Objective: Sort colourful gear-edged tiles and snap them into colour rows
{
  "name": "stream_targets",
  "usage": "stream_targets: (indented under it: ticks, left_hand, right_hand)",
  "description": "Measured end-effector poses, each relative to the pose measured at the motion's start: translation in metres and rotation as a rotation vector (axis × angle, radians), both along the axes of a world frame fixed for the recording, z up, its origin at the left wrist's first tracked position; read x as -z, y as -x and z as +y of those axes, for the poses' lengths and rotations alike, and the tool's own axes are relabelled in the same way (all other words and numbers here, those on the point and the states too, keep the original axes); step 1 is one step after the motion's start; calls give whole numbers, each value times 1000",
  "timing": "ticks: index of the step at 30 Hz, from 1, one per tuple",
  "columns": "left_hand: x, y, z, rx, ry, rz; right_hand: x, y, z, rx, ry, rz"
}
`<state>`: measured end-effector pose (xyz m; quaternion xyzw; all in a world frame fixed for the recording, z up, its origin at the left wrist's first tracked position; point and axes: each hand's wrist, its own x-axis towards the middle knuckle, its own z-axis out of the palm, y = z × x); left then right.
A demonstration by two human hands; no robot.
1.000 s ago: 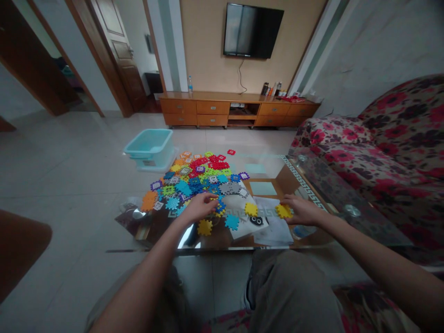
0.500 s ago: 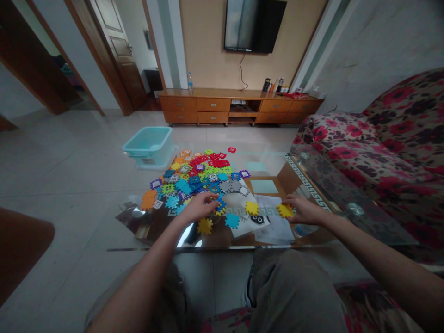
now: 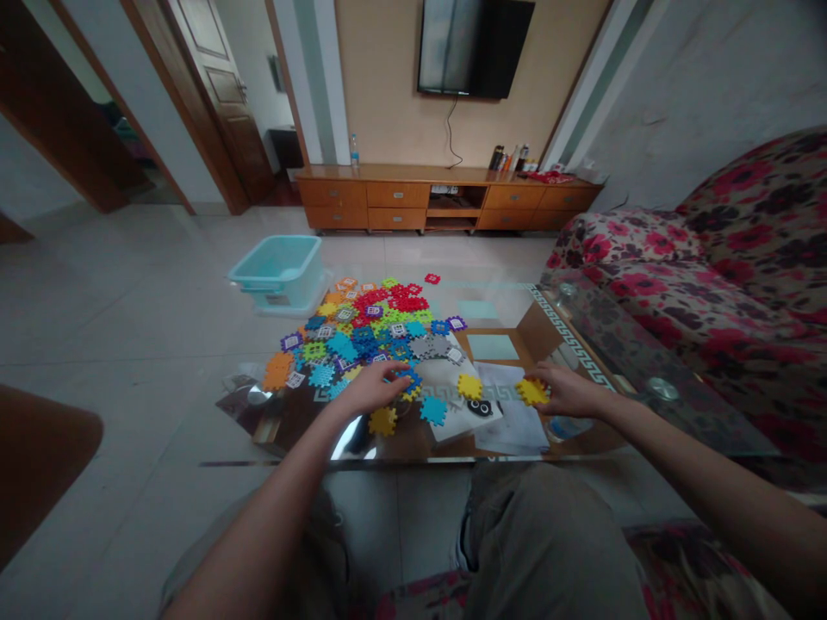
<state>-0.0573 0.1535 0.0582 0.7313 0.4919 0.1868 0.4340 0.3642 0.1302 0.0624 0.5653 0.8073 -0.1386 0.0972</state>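
My left hand (image 3: 376,387) is at the near side of the tile pile, its thumb and fingers closed on a blue and yellow interlocking tile piece (image 3: 412,385); part of the piece is hidden by the fingers. On the right, my right hand (image 3: 563,392) grips the edge of a yellow interlocking tile (image 3: 531,393). Between the hands lie another yellow tile (image 3: 469,387) and a light blue tile (image 3: 433,411). A darker yellow tile (image 3: 383,421) sits just below my left hand. Beyond it spreads a heap of colourful notched tiles (image 3: 368,340).
Everything rests on a glass coffee table (image 3: 497,301) with papers and a box visible beneath the top. A turquoise plastic tub (image 3: 277,267) stands at the far left corner. A flowered sofa (image 3: 646,258) is on the right, and a wooden TV cabinet (image 3: 394,196) stands farther back.
The fingers of my left hand have closed in around the blue and yellow piece. My right hand and its yellow tile have barely moved.
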Motion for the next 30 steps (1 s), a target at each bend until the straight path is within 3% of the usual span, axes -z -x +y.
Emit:
stream_targets:
  ticks: [30]
  left_hand:
    - [-9, 2, -5, 43, 13, 54]
  right_hand:
    - [3, -1, 0, 16, -11, 50]
